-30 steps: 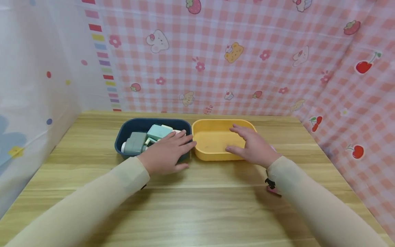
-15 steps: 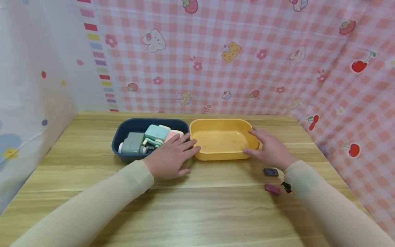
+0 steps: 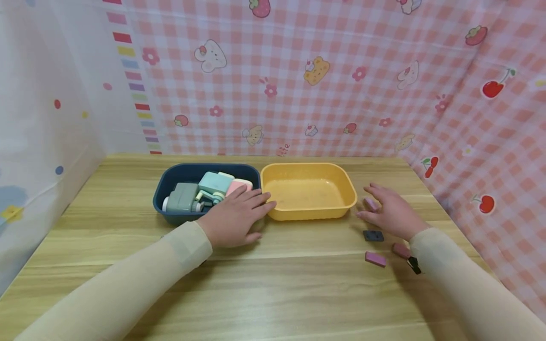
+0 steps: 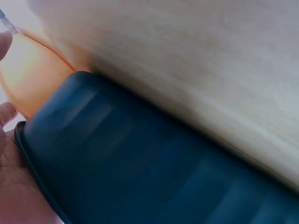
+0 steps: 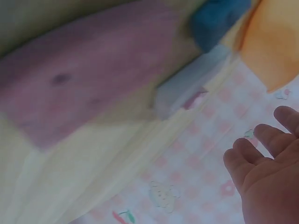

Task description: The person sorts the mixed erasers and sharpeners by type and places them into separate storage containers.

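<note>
Head view: from my remote seat I am seeing two oblong baskets sitting end to end, long axes running left to right. The navy basket [image 3: 181, 219], at left, is holding a grey-green piece [image 3: 183, 198] whose white end is pointing left, a pale-blue piece [image 3: 215, 182] and a pink piece [image 3: 241, 185]. The left hand [image 3: 232, 219] is lying over its near right corner, fingers extended and pointing towards the yellow basket [image 3: 304, 196]. Right of that, the right hand [image 3: 393, 215] is reaching with fingers and thumb loosely parted; a lilac block [image 3: 371, 204] is showing between them, though I cannot tell whether they are touching it. Nearer me, a dark grey block [image 3: 373, 236] is pointing left to right, while a magenta block [image 3: 375, 259] is slanting, right end closer. Wood-grain table [image 3: 273, 293] is spreading beneath; pink gingham cloth [image 3: 251, 90] is hanging behind.

Left wrist view: the navy wall is running diagonally, upper left to lower right, its rim passing beside the palm.

Right wrist view: a blurred mauve block [image 5: 88, 70] is pointing from lower left to upper right; relaxed fingers are showing at right.
</note>
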